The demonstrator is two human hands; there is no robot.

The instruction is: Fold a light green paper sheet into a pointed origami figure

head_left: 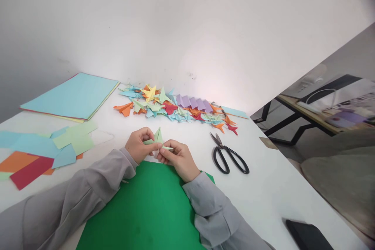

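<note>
While the left hand [140,146] and right hand [180,159] grip it from either side, a pale green folded paper [158,136] stands between them.
Both hands are nearly closed, thumbs pinching the paper near the far edge of a dark green sheet [140,207]. Bare worktop [195,134] separates them from folded pieces [170,108] along the wall [175,27]; wider room surrounds the scissors [223,147], toward the slanting right edge.

Your white counter [263,187] held a paper stack [72,97], loose pieces [36,146], folded figures [170,108], scissors [223,147], a green sheet [140,211], a black slab [309,235]
</note>
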